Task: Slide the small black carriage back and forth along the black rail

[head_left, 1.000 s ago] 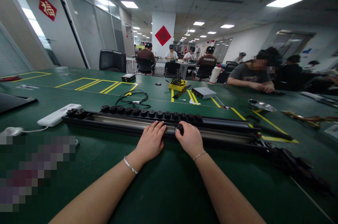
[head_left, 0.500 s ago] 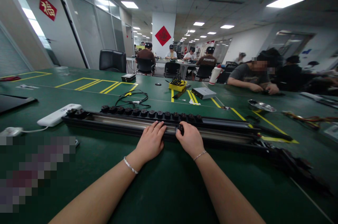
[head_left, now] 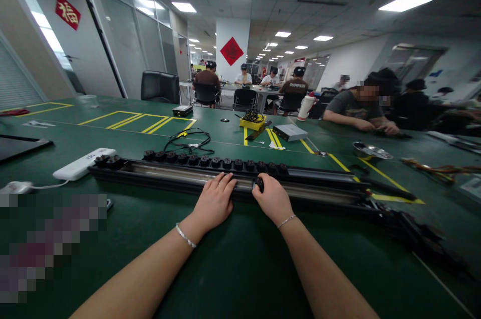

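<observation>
A long black housing [head_left: 319, 203] with a shiny metal channel [head_left: 169, 174] inside lies across the table before me. My left hand [head_left: 213, 200] rests on its near edge, fingers stretched over the channel and holding nothing. Just to the right, my right hand [head_left: 273, 199] is closed around a small black part [head_left: 259, 184] at the channel; the fingers hide most of it, and its kind cannot be made out. Along the far side of the housing runs a row of black socket-like modules [head_left: 205, 161]. Loose black parts [head_left: 413, 229] trail from its right end.
A white power strip [head_left: 84, 164] lies left of the housing. Behind it are a coiled black cable [head_left: 188, 139], a yellow box [head_left: 252, 121] of cables, a grey box [head_left: 290, 132] and a metal dish [head_left: 372, 150]. A co-worker [head_left: 353, 108] sits at the far right.
My right hand has shifted slightly to the right along the channel with the small black part. My left hand stays put. The co-worker's hands have moved a little.
</observation>
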{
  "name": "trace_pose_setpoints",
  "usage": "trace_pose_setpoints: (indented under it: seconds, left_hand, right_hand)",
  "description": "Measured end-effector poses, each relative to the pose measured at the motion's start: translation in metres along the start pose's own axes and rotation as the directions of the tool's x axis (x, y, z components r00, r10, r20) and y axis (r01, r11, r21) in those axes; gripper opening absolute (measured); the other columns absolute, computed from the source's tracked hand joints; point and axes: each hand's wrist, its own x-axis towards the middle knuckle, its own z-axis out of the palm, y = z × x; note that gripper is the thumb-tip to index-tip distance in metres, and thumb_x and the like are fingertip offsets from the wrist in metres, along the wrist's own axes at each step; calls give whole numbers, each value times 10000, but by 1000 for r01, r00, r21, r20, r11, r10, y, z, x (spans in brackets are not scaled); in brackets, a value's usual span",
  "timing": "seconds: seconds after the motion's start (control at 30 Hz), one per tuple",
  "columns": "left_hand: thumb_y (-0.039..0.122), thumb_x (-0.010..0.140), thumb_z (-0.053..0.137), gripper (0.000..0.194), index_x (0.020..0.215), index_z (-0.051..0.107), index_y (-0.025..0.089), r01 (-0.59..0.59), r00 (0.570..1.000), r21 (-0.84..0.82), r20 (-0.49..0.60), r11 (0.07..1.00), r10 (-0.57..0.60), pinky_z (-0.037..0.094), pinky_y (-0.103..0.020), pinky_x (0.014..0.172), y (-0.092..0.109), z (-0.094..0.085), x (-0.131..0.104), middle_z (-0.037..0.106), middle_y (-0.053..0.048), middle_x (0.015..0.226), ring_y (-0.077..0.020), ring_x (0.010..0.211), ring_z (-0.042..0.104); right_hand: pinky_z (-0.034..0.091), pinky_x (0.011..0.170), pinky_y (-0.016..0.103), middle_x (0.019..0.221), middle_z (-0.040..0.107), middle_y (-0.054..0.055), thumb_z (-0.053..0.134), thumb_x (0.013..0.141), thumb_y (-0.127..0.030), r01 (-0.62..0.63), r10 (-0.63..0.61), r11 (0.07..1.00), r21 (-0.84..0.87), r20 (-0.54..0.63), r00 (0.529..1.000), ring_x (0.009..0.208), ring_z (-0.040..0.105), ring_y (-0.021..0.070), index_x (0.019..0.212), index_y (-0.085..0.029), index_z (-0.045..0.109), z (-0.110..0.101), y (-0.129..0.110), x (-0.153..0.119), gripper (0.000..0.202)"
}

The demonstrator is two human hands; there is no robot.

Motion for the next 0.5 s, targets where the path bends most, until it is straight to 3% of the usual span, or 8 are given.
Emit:
trace_pose_setpoints:
  seconds: [0.5]
  left_hand:
    - [213, 751, 501, 524, 1272, 445, 226, 7, 1000, -8, -3, 1000, -7, 343, -406, 1011, 0, -1, 0, 411, -59, 1405, -241, 1307, 318]
  right_hand:
    - [396, 778, 287, 919, 662, 51, 526, 761, -305, -15, 20, 997, -82, 55, 998, 867, 588, 196, 966, -211, 612, -13, 2, 4, 242]
